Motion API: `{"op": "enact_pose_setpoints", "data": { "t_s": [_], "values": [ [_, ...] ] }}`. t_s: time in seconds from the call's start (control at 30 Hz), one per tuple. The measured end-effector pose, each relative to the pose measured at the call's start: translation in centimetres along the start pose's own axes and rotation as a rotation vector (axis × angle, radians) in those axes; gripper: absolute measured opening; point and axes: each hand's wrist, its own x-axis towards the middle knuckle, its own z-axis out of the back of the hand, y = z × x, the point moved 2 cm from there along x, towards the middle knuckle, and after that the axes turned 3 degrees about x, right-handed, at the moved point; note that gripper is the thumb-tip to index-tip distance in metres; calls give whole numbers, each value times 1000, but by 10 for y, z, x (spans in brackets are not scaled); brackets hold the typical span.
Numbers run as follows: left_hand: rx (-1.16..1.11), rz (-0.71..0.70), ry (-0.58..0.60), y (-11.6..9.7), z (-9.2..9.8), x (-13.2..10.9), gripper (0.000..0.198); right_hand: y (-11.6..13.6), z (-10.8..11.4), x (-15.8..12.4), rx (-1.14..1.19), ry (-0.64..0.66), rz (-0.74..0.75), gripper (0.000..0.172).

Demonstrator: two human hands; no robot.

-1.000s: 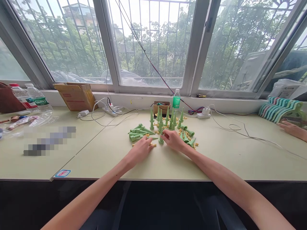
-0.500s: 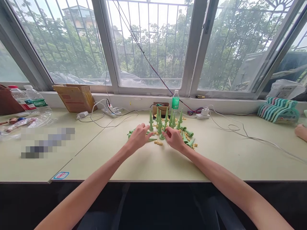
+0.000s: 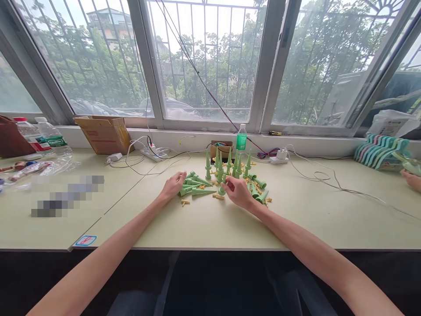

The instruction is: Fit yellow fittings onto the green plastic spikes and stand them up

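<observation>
My right hand [image 3: 239, 192] is closed, thumb and fingers pinching a small green plastic spike [image 3: 222, 189] that stands on the table. Behind it several green spikes [image 3: 229, 163] stand upright, points up, with collars low on their bodies. My left hand [image 3: 173, 185] lies at the left edge of a pile of loose green cones [image 3: 201, 192], its fingers reaching over the nearest ones; they look stretched rather than gripping. A yellow T-shaped plastic piece [image 3: 185, 202] lies in front of the pile. Another yellow piece [image 3: 218, 197] sits between my hands.
More green cones [image 3: 259, 183] and yellow pieces lie right of my right hand. Behind stand a small brown box [image 3: 221, 149] and a bottle [image 3: 241, 138]. Cables [image 3: 332, 182] cross the right side, near hangers [image 3: 379, 151] and another person's hand [image 3: 411, 180]. A carton [image 3: 103, 136] stands left.
My left hand has moved left, from beside the standing spikes to the far edge of the cone pile, uncovering cones and a yellow piece. My right hand stays on its spike.
</observation>
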Motion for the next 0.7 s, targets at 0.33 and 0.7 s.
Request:
{"op": "enact_pose_setpoints", "data": {
  "t_s": [0.33, 0.7],
  "values": [
    [-56, 40, -18, -23, -18, -5, 51, 0, 0, 0, 36, 14, -5, 21],
    [-113, 143, -99, -41, -34, -7, 41, 0, -1, 0, 15, 20, -17, 20]
  ]
}}
